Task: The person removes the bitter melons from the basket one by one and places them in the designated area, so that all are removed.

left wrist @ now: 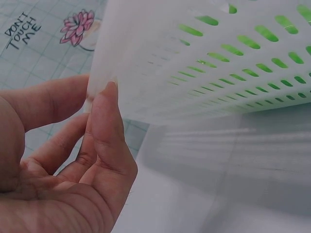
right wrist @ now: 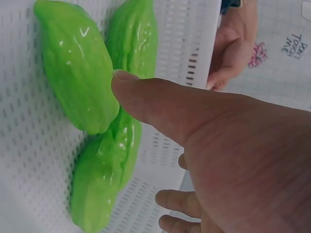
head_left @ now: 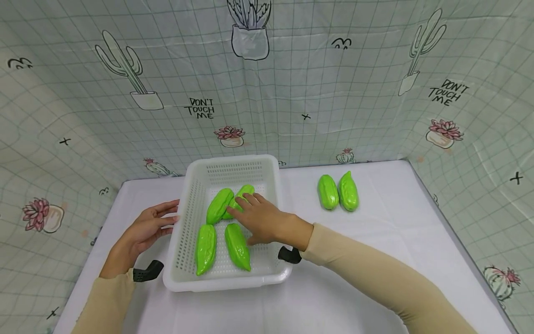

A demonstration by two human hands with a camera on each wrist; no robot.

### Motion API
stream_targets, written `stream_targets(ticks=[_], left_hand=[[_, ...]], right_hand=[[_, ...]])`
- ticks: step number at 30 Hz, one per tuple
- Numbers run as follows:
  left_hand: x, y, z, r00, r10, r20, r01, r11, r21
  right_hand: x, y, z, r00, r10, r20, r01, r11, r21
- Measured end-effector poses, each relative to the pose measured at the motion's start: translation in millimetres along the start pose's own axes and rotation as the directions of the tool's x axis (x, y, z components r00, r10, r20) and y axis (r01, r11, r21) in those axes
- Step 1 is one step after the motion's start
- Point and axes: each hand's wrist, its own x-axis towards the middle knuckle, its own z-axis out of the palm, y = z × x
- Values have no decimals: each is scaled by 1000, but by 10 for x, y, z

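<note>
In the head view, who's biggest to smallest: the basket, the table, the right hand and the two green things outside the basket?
1. Table
2. Basket
3. Right hand
4. Left outside green thing and right outside green thing: too alike to rank.

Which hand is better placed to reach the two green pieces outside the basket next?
Right, I'd judge: the right hand is nearer those green pieces, while the left hand touches the basket's opposite side.
</note>
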Motion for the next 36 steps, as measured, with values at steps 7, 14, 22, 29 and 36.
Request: stream_targets(ticks=[7,14,22,29,36], left_hand=[[-14,-15,5,1000,0,-3,0,1000,-2],[-15,-27,-12,1000,1,-3,-1,1000,-4],[1,-21,-30,1000,5,16,-5,1000,-8],[4,-12,-35,1000,2,24,-2,1000,-26],[13,-14,-36,1000,-1,21,2,1000,-28]], right_hand=[[97,-86,17,1000,1,23,0,1000,-17],[175,-176,59,999,-1,43,2,1000,-30],[232,-249,142,998,1,67,1,1000,-21],[265,-280,202,997,3,82,1,999,-49],[270,-293,242,994,7,110,4,995,-101]])
